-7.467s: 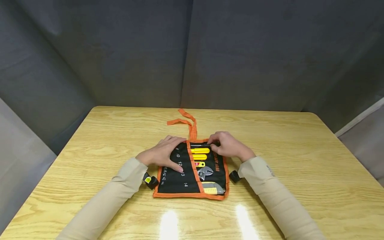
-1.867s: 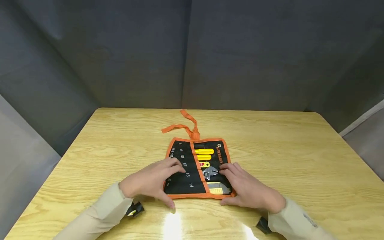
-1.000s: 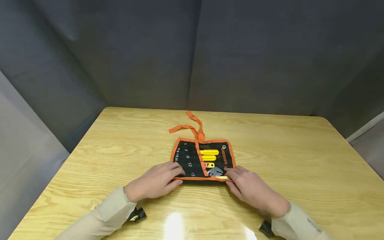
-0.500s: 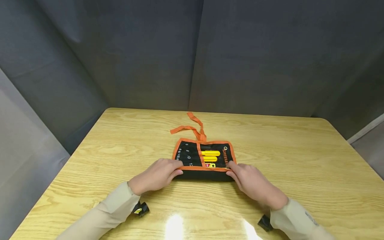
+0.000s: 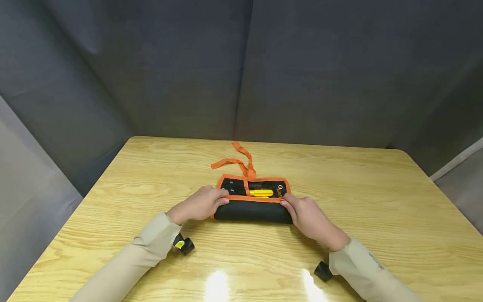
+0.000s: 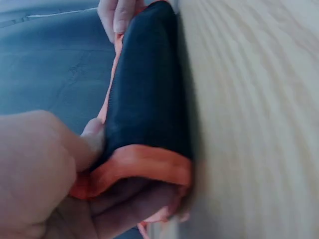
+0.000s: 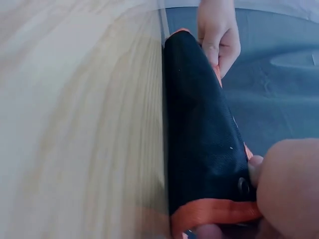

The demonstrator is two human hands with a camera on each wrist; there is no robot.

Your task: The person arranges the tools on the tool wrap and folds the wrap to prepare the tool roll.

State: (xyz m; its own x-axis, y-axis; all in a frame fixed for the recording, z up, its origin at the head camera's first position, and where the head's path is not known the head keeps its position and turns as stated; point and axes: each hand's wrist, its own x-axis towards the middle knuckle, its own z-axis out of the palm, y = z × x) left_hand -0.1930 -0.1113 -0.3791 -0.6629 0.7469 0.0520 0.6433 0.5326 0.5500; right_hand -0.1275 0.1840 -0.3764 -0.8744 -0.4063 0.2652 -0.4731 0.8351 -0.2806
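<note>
A black tool roll [image 5: 253, 211] with orange edging lies across the middle of the table, its near part folded over away from the person. My left hand [image 5: 201, 203] pinches the folded edge at the left end, thumb on the near side; the left wrist view shows fingers inside the fold. My right hand [image 5: 311, 218] pinches the same edge at the right end. Beyond the fold, a yellow handle [image 5: 262, 193] shows in its pocket, with part of a second under the edge. The other tools are hidden inside the fold. Orange tie straps [image 5: 247, 167] trail from the far edge.
The wooden table [image 5: 358, 188] extends around the roll on all sides. Dark grey curtains [image 5: 181, 71] hang behind its far edge. Black wrist cameras [image 5: 322, 271] sit below both sleeves.
Both hands have come from the flat roll to its near edge, lifted it and folded it away from the person. The adjustable wrench and utility knife are now covered.
</note>
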